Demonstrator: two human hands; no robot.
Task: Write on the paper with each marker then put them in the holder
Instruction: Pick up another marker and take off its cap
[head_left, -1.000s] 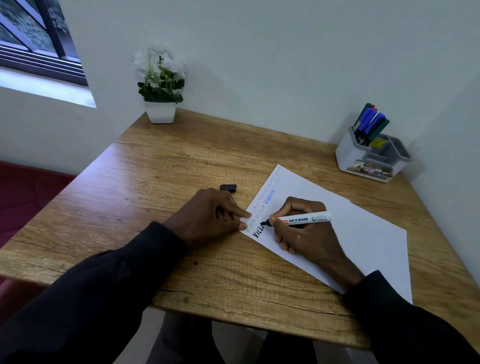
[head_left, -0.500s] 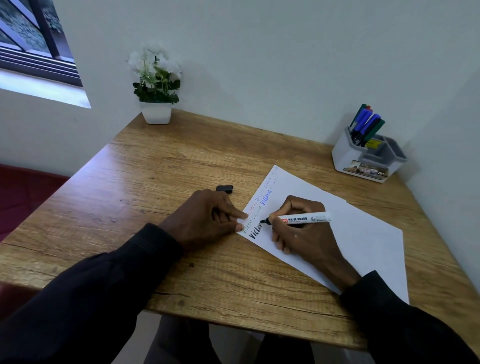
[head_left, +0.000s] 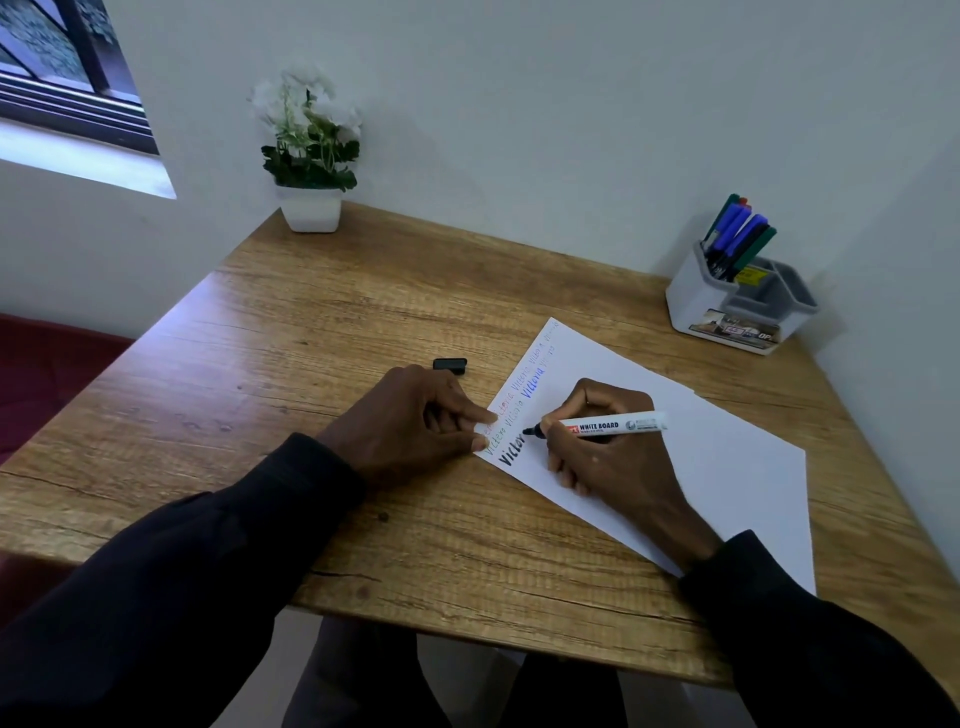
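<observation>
Dim bluish daylight from the window (head_left: 67, 88) at our left, pale sheen on our table (head_left: 218, 322), bowed edges.

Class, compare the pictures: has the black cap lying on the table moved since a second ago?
No. The black cap lies the same way, and just as far from the paper's top corner as before.

White plastic marker (head_left: 613, 426): is bearing "WHITE BOARD" in black print.
White paper sheet (head_left: 717, 467): is carrying "Victoria" in blue and "Victor" in black.
</observation>
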